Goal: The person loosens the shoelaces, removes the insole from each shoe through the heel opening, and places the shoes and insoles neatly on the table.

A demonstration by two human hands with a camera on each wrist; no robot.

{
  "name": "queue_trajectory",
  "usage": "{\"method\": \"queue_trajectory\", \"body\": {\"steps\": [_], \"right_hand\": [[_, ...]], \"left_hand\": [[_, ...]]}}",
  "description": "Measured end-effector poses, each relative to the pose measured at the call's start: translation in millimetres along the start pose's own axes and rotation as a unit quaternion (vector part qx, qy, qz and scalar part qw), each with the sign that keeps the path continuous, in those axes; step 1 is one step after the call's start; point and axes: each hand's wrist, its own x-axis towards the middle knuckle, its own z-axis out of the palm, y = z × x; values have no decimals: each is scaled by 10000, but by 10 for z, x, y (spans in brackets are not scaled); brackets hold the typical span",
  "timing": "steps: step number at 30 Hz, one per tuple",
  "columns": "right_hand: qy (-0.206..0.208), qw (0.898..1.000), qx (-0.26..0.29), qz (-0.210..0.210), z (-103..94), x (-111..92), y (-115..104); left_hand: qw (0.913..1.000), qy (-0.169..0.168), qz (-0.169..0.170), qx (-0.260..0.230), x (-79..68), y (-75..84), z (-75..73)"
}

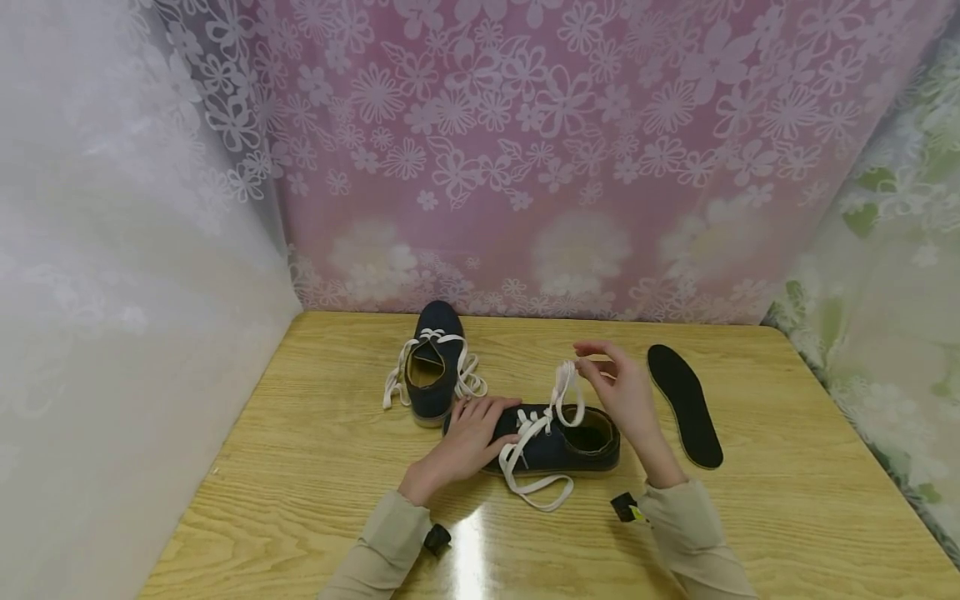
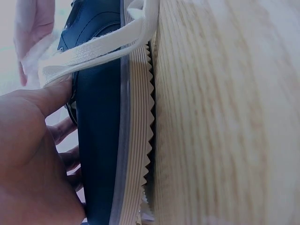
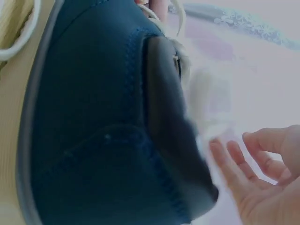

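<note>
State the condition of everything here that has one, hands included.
Near shoe: upright on the table
Near lace: untied, partly raised
Far shoe: upright on the table
Far lace: untied, ends loose
Insole: on the table, outside both shoes
Left hand: holding the near shoe's front
Right hand: at the near lace, grip unclear

I see beige left sleeve, matching right sleeve, broad cuffs; small black block beside left cuff, second black block beside right, yellow-green tab.
</note>
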Motion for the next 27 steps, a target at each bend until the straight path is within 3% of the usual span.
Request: {"method": "queue_trajectory", "body": {"steps": [2, 5, 9, 12, 14, 17, 21, 24, 27], "right_hand": [[-92, 9996, -243, 110, -8, 5, 38], [-390, 9929, -1101, 211, -16, 3, 79], [-1342, 9663, -2144, 489, -4, -23, 122], [-2018, 9482, -2354, 696, 21, -53, 135], [-2172, 9459, -2298, 723, 38, -64, 124], [-1885, 9577, -2115, 501, 50, -68, 85], [-986, 9738, -2014, -377, 40, -48, 25], [-420, 9719, -2044, -1089, 33, -27, -1], [-337, 9664, -2040, -1528, 44, -12, -3]], "left_hand": [[10000, -1, -3, -17, 1, 1, 2], [10000, -2, -4, -26, 3, 2, 4], [10000, -1, -20, -14, 6, 2, 3], [10000, -5, -30, 8, 7, 1, 6], [10000, -20, -44, 6, 6, 1, 5], [10000, -22, -28, 22, 5, -3, 8], [10000, 4, -5, 42, 3, -7, 9], [10000, 11, -8, 39, 3, -11, 10], [10000, 12, -26, 29, 5, -17, 10]]}}
